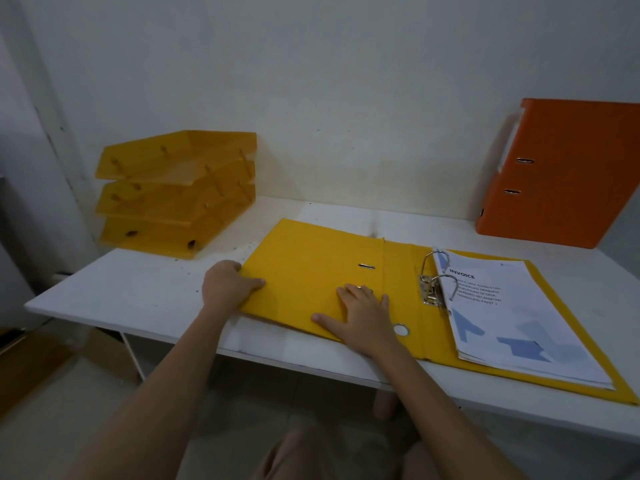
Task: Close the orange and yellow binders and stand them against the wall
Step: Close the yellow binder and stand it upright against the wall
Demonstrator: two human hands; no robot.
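Yellow binder (311,271), lying open and flat on the white table (145,299), its spine running roughly front to back near the middle of the view. The left cover spreads toward the table's left front edge; the right cover carries a stack of printed sheets (512,317) headed "INVOICE", threaded on the metal ring mechanism (434,284), whose arches stand closed over the paper's edge.

Left hand (227,284), curled over the outer left edge of the open cover, fingers bent round the edge with the thumb on top (a grasp on the cover, though the fingertips beneath cannot be seen). Right hand (360,313), palm down and fingers spread flat on the inside of the same cover, just left of the spine and near the round finger hole (400,330); it presses rather than grips.

Orange binder (561,174), closed and standing upright at the far right of the table, leaning back against the wall (346,81), its spine turned toward the viewer's left.

Stacked yellow letter trays (176,192), three tiers, at the table's far left against the wall, well apart from both binders.

The person's forearms enter from the bottom of the view, a knee visible below the table's front edge.
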